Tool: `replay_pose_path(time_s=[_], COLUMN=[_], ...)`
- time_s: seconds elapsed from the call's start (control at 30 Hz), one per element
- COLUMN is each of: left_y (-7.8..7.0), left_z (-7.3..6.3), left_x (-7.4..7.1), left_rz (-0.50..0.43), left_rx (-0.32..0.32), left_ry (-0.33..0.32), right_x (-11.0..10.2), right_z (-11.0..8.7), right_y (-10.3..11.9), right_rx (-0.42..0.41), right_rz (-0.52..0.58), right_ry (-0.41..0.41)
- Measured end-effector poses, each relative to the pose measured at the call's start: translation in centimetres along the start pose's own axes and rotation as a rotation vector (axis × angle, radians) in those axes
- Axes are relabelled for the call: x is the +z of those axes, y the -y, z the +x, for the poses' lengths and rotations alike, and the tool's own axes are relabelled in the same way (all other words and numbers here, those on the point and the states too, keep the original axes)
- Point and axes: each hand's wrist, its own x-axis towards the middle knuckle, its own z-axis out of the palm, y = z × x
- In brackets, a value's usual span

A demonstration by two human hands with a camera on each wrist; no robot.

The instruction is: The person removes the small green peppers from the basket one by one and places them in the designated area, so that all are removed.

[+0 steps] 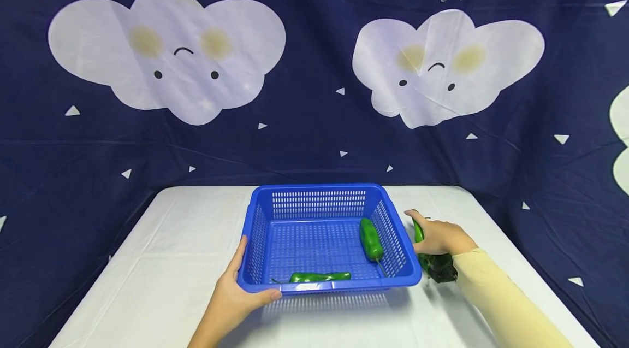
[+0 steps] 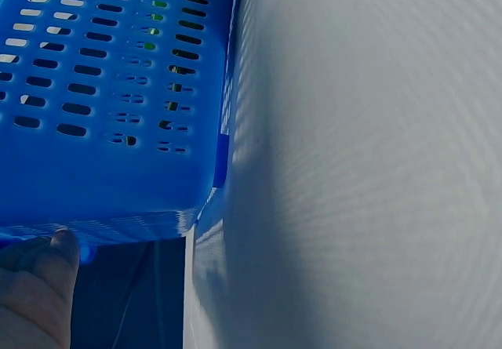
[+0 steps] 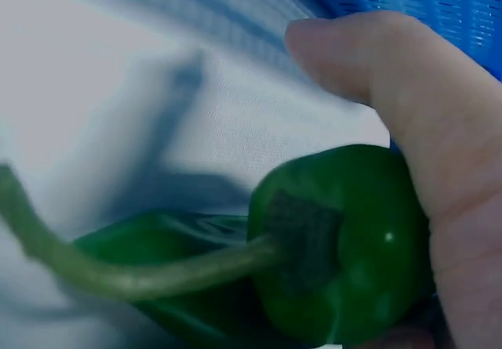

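One green pepper (image 3: 357, 247) just right of the blue basket (image 1: 319, 188) | right hand (image 1: 444, 236) grips it; left hand (image 1: 233, 294) clasps basket's near-left corner | likely light, firm, slick; grasp mid-body, sparing stem (image 3: 157, 280)

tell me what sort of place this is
Probably a staged indoor tabletop set: a navy cloth with an upside-down print hangs behind a white table, which bears a blue basket with green peppers.
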Motion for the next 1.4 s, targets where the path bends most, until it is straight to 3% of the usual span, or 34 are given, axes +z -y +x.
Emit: replay_pose_path(time_s=[0.53,0.73,0.83,0.97,1.17,1.4], left_y=[0.2,0.1,0.2,0.2,0.0,0.0], left_z=[0.1,0.1,0.1,0.1,0.0,0.0], left_x=[0.1,0.1,0.0,0.0,-0.1,0.0], left_rz=[-0.005,-0.001,-0.001,-0.003,0.002,0.005], left_rx=[0.006,0.006,0.005,0.009,-0.007,-0.009], left_ry=[-0.006,-0.005,-0.003,0.000,0.001,0.002], right_x=[0.3,-0.6,-1.7,-3.5,-5.7,-6.5], right_z=[0.3,0.2,0.2,0.3,0.5,0.8], right_y=[0.4,-0.3,-0.6,-0.4,2.2,6.5], right_rx=[-0.024,-0.029,-0.048,-0.092,-0.155,-0.219], right_rz=[-0.014,0.061,0.127,0.225,0.333,0.307], right_ry=[-0.023,-0.046,-0.108,-0.252,-0.364,-0.310])
